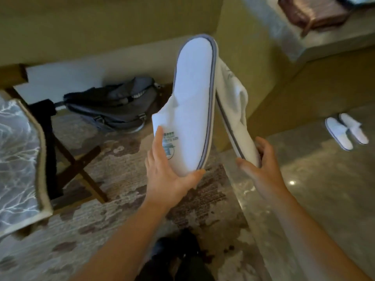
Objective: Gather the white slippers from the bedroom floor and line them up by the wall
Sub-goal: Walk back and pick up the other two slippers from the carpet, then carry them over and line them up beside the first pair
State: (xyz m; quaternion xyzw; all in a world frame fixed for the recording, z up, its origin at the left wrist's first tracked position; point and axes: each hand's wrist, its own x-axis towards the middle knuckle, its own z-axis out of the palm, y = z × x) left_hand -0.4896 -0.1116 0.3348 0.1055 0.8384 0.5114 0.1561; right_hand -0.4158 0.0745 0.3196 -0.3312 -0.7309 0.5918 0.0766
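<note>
Left hand [164,169]: gripping toe of printed slippers' first piece [192,102] | right hand [261,161]: pinching second slipper [235,110], raised over carpet [101,220] | placed pair [346,132]: on tile by wall | risk: loose toe-end grip, slipper may drop.

left hand [162,175]: bare, no glove, no ring or band seen
right hand [263,169]: bare, no glove, nothing worn on the fingers that show
left forearm [125,236]: uncovered up to the frame edge, no sleeve, no watch
right forearm [300,224]: uncovered as well, no sleeve or cuff in view, wrist plain
lower body [178,258]: dark clothing at the bottom centre, looks black, blurred; cannot tell trousers from shoes
</note>
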